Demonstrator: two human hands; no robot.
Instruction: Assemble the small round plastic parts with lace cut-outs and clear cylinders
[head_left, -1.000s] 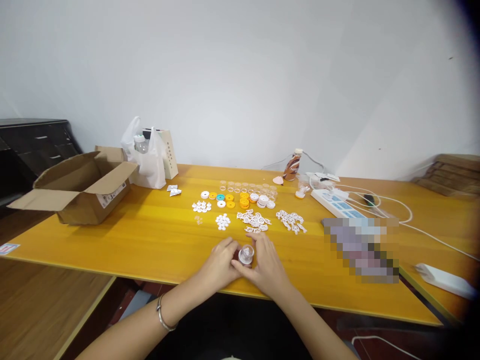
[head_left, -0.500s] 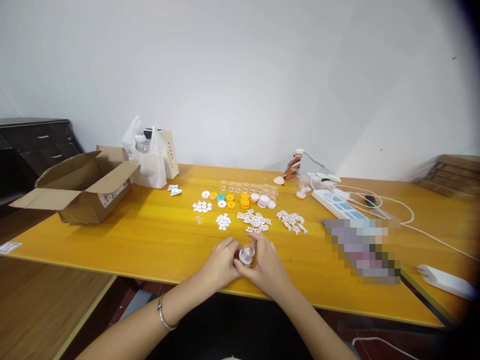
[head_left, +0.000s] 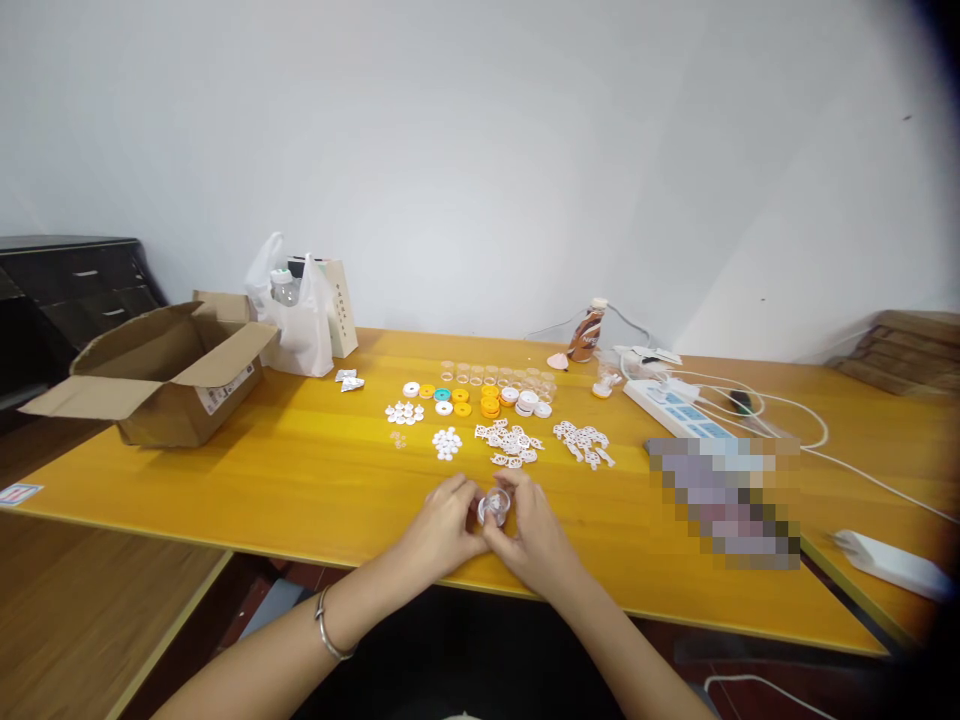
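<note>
Between my hands, near the table's front edge, is a small clear plastic cup with a white base (head_left: pixel 493 507); white parts show through it. My left hand (head_left: pixel 448 525) grips it from the left with curled fingers. From the right, my right hand (head_left: pixel 534 530) closes on it, thumb in front and index finger behind. Just beyond the hands lie round white pieces (head_left: pixel 448 443), flat white cut-out pieces (head_left: pixel 510 441) and longer white pieces (head_left: pixel 583 442). Farther back are white, orange and teal discs (head_left: pixel 442 395) and a row of clear cups (head_left: pixel 491 375).
An open cardboard box (head_left: pixel 180 375) and a white plastic bag (head_left: pixel 300 325) stand at the left. To the right are a brown bottle (head_left: pixel 586 333), a power strip (head_left: pixel 675 408) with trailing cables, a blurred-out flat object (head_left: pixel 720 500) and a white adapter (head_left: pixel 892 562).
My right thumb has moved up from the base onto the front of the clear cup, and the right index finger has shifted slightly over its back. The left hand is nearly unchanged.
</note>
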